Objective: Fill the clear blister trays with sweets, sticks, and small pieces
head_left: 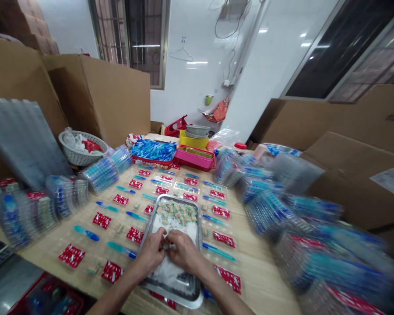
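Note:
A metal tray [199,245] lies on the wooden table, holding white powder and a heap of small pale green and tan pieces [177,212] at its far end. Over the middle of this tray, my left hand [155,247] and my right hand [181,248] meet, fingers pinched around a small dark greenish piece [166,246] that is mostly hidden. Around the tray, clear plastic packages hold blue pens [136,216] and red patterned packets [135,234].
Stacked clear packages line the right [269,210] and left [100,174] sides. Farther back are a container of blue pens [154,150], a pink tray [194,156], a yellow basket [193,140] and a grey basket [82,156]. Cardboard boxes [118,96] flank the table.

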Demonstrator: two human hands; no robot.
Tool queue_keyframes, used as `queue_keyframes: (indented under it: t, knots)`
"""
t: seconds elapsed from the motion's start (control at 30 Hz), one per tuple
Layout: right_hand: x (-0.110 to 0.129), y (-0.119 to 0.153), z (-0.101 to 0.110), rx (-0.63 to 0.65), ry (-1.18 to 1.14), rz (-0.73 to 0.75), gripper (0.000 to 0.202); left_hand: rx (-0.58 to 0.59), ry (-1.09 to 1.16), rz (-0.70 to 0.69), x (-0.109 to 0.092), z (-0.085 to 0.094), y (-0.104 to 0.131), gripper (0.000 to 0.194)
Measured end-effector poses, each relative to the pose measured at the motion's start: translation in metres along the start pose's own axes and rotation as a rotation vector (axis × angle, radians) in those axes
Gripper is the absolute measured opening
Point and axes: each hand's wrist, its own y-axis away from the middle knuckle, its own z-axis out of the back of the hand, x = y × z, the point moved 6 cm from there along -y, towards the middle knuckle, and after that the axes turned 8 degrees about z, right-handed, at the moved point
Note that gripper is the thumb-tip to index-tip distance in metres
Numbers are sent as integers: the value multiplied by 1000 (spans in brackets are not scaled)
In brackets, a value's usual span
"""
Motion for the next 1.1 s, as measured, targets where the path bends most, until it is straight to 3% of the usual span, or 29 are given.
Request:
queue_keyframes:
  t: [0.17, 0.3, 0.57, 0.9, 1.1]
  knots:
    - [2, 3, -3, 44, 80, 14, 24, 12, 1, -2, 12, -8, -1, 42]
    - [-4, 2, -2, -4, 84, 27, 25, 43, -38, -37, 20, -12, -10, 49]
    - [-10, 5, 7, -54, -66, -1, 30, 38, -38, -24, 2, -1, -5, 45]
    - [-10, 1, 4, -91, -53, -12, 21, 12, -52, -34, 3, -1, -3, 47]
    - [-7, -4, 3, -44, 3, 35, 23, -19, -94, -22, -1, 3, -2, 37]
